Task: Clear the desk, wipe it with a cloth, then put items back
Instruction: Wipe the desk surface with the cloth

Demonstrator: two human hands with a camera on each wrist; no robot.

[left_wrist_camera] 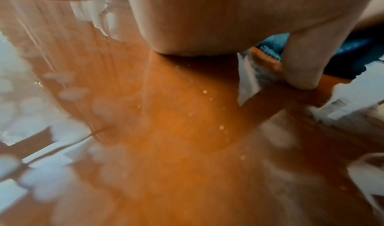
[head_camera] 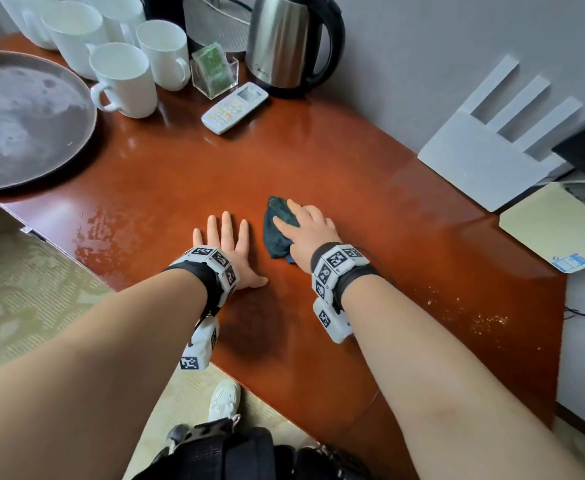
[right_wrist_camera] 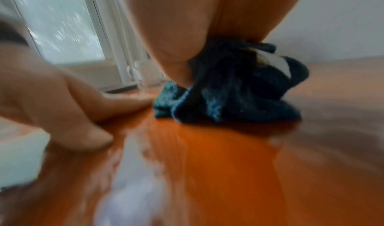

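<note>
Left hand [head_camera: 230, 245] flat, fingers straight, on glossy red-brown wooden desk [head_camera: 353, 174]; right hand [head_camera: 310, 230] presses crumpled dark teal cloth [head_camera: 277, 226] just beside it, fingers extended over it

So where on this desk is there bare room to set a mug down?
Bare desk runs between the remote and the cloth under the right hand. Crumbs dot the right edge. The back left is crowded with mugs, a tray and a kettle.
</note>
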